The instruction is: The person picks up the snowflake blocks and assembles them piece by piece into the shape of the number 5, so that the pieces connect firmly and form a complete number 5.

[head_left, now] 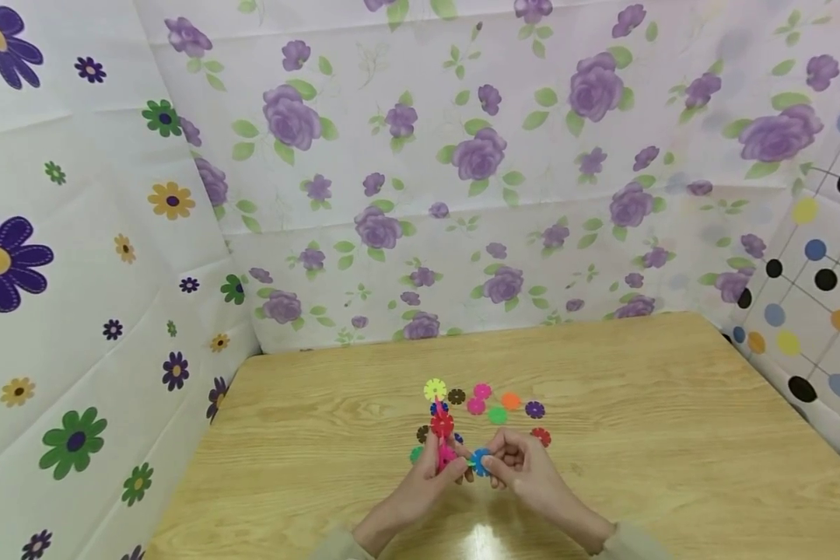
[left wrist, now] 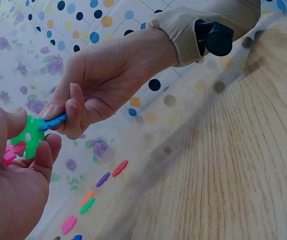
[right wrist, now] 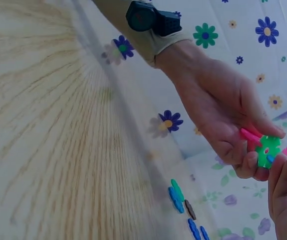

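Note:
Above the table my left hand (head_left: 427, 470) pinches a green notched snowflake disc (left wrist: 32, 137) between thumb and fingers. That disc belongs to a chain of interlocked discs, with a pink disc (head_left: 446, 455), a red disc (head_left: 442, 425) and a yellow-green disc (head_left: 435, 390) farther up. My right hand (head_left: 532, 467) pinches a blue snowflake disc (head_left: 480, 462) by its edge. In the left wrist view the blue disc lies crosswise at the green disc's rim, overlapping it. Fingers cover part of the blue disc in the right wrist view.
Loose discs lie on the wooden table (head_left: 308, 435) beyond the hands: brown (head_left: 456, 397), pink (head_left: 482, 391), orange (head_left: 510, 400), green (head_left: 498, 415), purple (head_left: 535, 409) and red (head_left: 542, 437). More lie left of the chain, among them a brown one (head_left: 423, 434). Patterned cloth walls (head_left: 420, 171) enclose the table.

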The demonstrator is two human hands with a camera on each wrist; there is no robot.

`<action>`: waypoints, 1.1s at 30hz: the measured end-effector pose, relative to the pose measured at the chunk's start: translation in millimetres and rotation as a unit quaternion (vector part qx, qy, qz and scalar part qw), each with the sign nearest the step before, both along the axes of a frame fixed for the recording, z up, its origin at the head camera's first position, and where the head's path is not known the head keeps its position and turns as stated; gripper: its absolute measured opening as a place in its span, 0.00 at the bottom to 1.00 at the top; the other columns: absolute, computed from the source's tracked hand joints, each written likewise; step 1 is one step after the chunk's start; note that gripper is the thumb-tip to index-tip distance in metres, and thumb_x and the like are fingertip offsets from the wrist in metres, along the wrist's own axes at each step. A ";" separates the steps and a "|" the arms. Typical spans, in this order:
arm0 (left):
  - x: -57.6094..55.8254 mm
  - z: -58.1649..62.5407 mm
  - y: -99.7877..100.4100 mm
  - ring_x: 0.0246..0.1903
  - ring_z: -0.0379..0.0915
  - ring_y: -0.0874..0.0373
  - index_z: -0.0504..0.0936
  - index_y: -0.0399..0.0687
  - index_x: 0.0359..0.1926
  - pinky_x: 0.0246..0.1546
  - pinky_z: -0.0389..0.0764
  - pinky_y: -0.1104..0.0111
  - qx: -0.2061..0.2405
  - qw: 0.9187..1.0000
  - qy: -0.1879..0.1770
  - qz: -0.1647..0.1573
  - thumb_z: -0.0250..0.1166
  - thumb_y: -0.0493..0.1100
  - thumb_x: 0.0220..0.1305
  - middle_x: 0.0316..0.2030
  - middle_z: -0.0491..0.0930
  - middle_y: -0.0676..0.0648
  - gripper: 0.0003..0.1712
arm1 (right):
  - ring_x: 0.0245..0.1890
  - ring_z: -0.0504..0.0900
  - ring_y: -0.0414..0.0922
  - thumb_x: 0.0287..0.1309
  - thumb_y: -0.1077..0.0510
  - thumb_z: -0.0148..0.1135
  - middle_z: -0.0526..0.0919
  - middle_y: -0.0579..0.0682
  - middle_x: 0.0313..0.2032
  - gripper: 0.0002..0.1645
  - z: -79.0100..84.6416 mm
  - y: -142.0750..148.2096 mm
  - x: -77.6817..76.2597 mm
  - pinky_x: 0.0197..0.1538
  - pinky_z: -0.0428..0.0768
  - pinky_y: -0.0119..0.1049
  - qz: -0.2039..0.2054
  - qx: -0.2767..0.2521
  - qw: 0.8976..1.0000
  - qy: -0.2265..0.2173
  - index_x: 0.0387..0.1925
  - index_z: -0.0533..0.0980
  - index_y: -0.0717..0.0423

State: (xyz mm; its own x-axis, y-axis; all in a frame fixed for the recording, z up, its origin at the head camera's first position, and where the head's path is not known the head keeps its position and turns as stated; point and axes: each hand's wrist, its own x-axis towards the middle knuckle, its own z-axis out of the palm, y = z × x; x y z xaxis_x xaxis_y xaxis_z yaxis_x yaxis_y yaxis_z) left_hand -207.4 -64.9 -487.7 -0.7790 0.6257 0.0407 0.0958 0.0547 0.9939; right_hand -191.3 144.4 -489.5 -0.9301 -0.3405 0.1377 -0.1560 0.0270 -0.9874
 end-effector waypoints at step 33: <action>-12.8 -5.5 -0.8 0.39 0.76 0.61 0.63 0.42 0.47 0.38 0.78 0.74 0.029 0.982 -0.069 0.173 0.70 0.40 0.58 0.46 0.79 0.40 0.25 | 0.30 0.80 0.36 0.70 0.59 0.52 0.81 0.54 0.37 0.19 2.0 6.9 -15.8 0.36 0.83 0.28 0.060 0.012 0.996 -0.060 0.51 0.73 0.73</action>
